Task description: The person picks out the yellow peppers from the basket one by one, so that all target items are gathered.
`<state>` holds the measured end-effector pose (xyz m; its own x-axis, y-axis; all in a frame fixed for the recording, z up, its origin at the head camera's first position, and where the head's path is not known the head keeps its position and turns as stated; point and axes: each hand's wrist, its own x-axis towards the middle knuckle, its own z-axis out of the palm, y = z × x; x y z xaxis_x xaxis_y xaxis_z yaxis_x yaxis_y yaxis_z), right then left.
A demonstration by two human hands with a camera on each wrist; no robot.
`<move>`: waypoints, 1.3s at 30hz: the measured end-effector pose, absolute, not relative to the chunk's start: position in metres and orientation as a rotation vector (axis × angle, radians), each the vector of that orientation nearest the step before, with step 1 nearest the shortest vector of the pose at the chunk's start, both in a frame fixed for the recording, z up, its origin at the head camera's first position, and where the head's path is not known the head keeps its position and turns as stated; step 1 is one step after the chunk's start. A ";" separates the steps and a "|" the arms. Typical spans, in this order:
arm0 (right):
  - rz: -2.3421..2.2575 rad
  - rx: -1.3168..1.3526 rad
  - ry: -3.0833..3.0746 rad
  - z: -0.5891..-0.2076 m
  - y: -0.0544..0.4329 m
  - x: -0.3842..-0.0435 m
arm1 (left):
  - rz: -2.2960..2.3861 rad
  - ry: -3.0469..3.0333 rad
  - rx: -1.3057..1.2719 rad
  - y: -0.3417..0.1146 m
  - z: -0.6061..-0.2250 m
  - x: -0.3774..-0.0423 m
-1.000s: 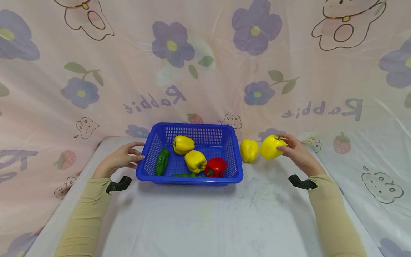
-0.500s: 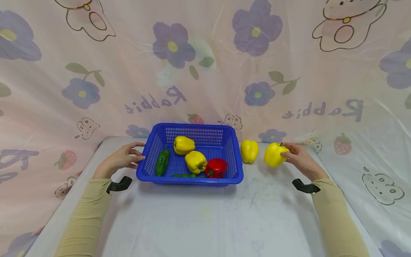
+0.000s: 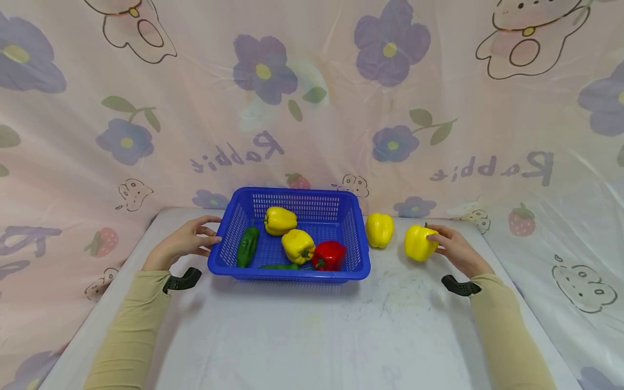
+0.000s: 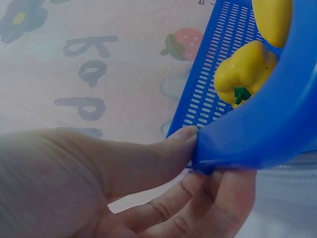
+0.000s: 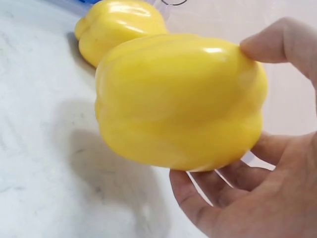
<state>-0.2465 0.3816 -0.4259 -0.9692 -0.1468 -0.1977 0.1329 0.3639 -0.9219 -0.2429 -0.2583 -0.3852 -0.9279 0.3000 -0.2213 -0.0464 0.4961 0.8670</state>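
Observation:
My left hand pinches the left rim of a blue plastic basket, thumb above and fingers below in the left wrist view. Inside the basket lie two yellow bell peppers, one at the back and one in the middle. A red bell pepper and a long green pepper are in there too, with a second green one partly hidden by the front rim. To the basket's right, my right hand holds a yellow bell pepper between thumb and fingers, close over the table.
Another yellow bell pepper rests on the white table, right beside the basket's right wall. A pale printed curtain hangs behind the table and along both sides.
My right hand has brought the yellow bell pepper down toward the table and slightly right, away from the other yellow pepper. The left hand and basket stay put.

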 end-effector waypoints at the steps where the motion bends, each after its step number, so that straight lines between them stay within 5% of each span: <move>1: -1.645 -0.010 2.378 -0.427 0.382 -0.247 | 1.405 2.403 0.212 -0.258 -0.385 -0.243; 39: -1.682 0.060 2.361 -0.445 0.366 -0.265 | 1.418 2.394 0.228 -0.259 -0.386 -0.243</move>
